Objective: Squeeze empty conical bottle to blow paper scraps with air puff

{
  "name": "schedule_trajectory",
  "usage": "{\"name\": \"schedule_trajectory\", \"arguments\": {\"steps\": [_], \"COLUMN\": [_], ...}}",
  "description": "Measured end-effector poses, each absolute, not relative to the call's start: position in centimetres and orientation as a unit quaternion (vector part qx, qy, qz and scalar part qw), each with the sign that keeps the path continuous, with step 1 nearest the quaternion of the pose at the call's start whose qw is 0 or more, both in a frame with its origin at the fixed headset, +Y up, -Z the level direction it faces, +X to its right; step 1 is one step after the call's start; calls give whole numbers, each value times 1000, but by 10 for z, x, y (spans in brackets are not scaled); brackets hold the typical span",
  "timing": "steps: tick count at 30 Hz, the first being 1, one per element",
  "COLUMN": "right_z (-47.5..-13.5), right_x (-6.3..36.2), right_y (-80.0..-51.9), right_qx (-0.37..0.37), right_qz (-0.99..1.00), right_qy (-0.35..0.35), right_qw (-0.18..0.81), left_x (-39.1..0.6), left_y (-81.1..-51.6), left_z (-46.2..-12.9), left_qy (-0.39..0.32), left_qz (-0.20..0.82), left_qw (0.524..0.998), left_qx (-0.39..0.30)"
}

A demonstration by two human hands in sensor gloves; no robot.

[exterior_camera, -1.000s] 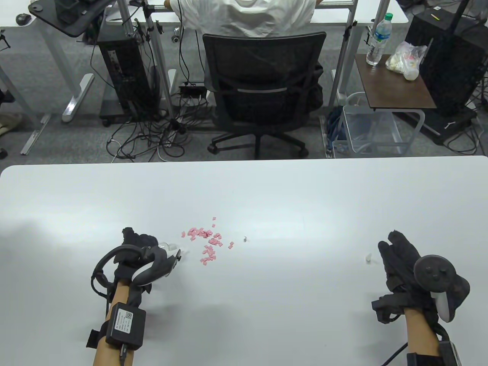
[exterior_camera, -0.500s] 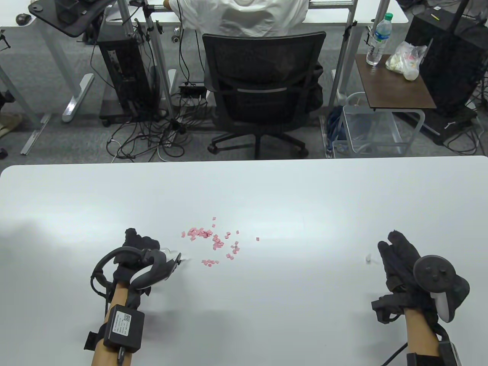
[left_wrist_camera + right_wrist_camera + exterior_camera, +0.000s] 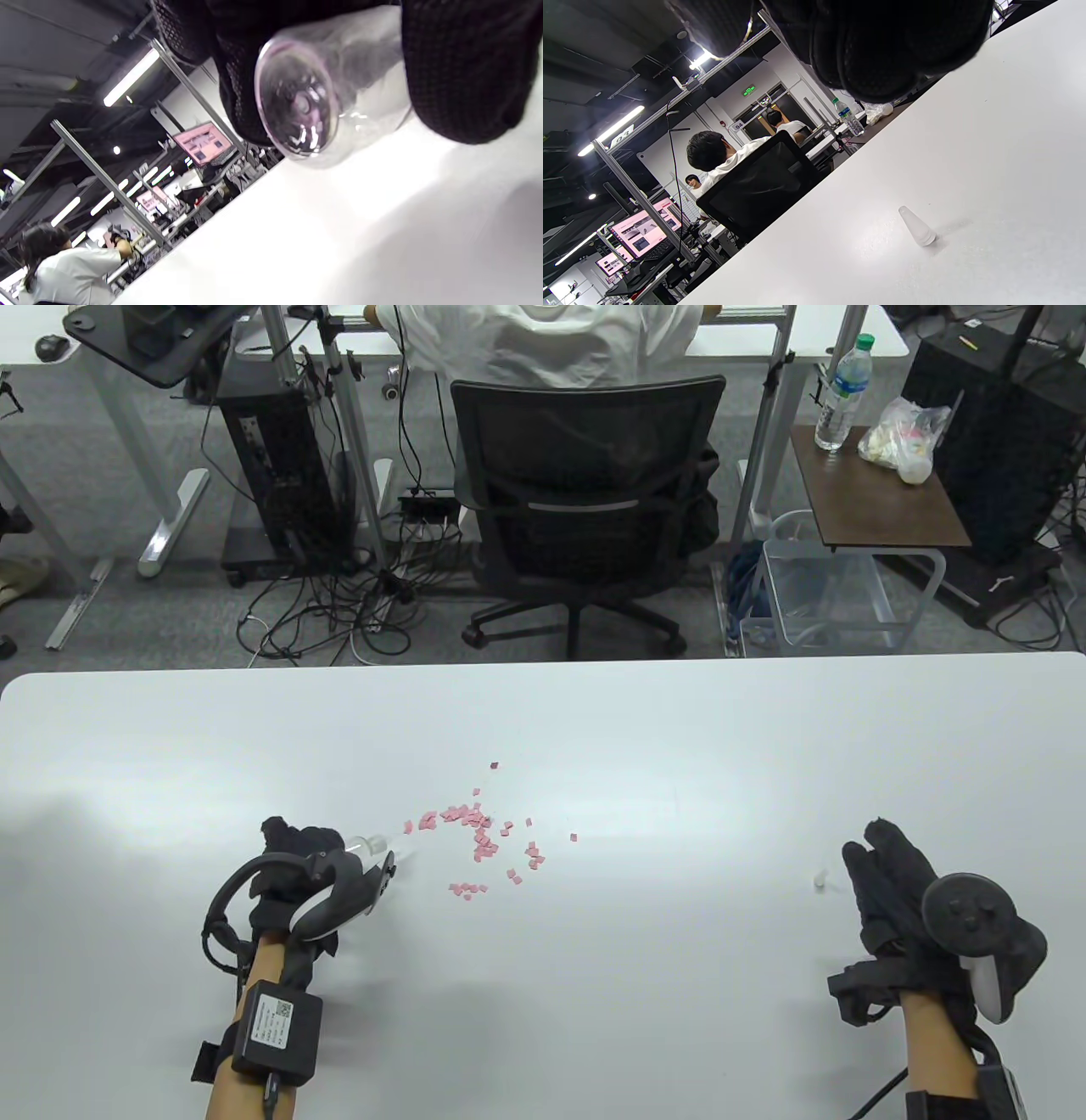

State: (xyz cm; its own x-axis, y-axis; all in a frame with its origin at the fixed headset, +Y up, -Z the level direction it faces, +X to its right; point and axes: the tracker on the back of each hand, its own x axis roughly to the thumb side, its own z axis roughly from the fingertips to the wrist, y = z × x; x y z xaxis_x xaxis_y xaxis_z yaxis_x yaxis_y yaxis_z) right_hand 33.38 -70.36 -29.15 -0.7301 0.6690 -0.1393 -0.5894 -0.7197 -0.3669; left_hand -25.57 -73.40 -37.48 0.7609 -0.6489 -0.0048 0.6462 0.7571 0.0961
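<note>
My left hand point(image 3: 310, 853) grips a clear conical bottle point(image 3: 372, 844) lying nearly level just above the white table, its nozzle pointing right and a little away from me at the pink paper scraps point(image 3: 479, 836). In the left wrist view the bottle's round base point(image 3: 299, 101) shows between my gloved fingers point(image 3: 466, 72). The scraps lie scattered at the table's middle. My right hand point(image 3: 887, 882) rests flat on the table at the right, holding nothing. The bottle's small clear cap point(image 3: 820, 881) stands just left of it, and it also shows in the right wrist view point(image 3: 917, 227).
The white table point(image 3: 679, 729) ends at its far edge, beyond which stand an office chair point(image 3: 585, 500) and a side table point(image 3: 874, 487). Stray scraps lie apart from the pile, one toward the far side point(image 3: 494, 766) and one to the right point(image 3: 573, 837).
The scraps have scattered right and away from me. My left hand swung the bottle's nozzle from the pile's near side toward its far-left end. The right hand has not moved.
</note>
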Motion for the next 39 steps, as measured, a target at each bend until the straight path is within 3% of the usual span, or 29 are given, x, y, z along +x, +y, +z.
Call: {"name": "schedule_trajectory", "arguments": {"steps": [4, 8, 13, 17, 21, 26, 29, 36, 39], "right_z": [-292, -291, -291, -291, -291, -291, -291, -291, -291], "right_x": [333, 334, 334, 335, 335, 335, 335, 335, 336], "right_y": [-704, -703, -704, -703, -703, -703, -703, -703, -703], "right_qx": [-132, -131, -131, -132, -133, -132, -132, -134, -135], "right_qz": [919, 919, 919, 917, 917, 917, 917, 917, 916], "right_qy": [-149, -150, -149, -150, -149, -149, -150, -147, -147], "right_qw": [340, 340, 340, 344, 345, 345, 344, 345, 347], "left_x": [-253, -253, -250, -252, -250, -244, -241, -236, -237], "left_y": [-737, -740, -735, -735, -738, -738, -740, -742, -742], "left_z": [-376, -378, -376, -379, -377, -374, -376, -374, -376], "left_qy": [-25, 11, -4, 24, -3, -47, -43, -60, -49], "left_qz": [-352, -335, -351, -317, -361, -320, -318, -328, -319], "left_qw": [935, 942, 936, 948, 932, 945, 947, 942, 947], "left_qx": [25, -2, 34, -12, 26, 55, 1, 38, 15]}}
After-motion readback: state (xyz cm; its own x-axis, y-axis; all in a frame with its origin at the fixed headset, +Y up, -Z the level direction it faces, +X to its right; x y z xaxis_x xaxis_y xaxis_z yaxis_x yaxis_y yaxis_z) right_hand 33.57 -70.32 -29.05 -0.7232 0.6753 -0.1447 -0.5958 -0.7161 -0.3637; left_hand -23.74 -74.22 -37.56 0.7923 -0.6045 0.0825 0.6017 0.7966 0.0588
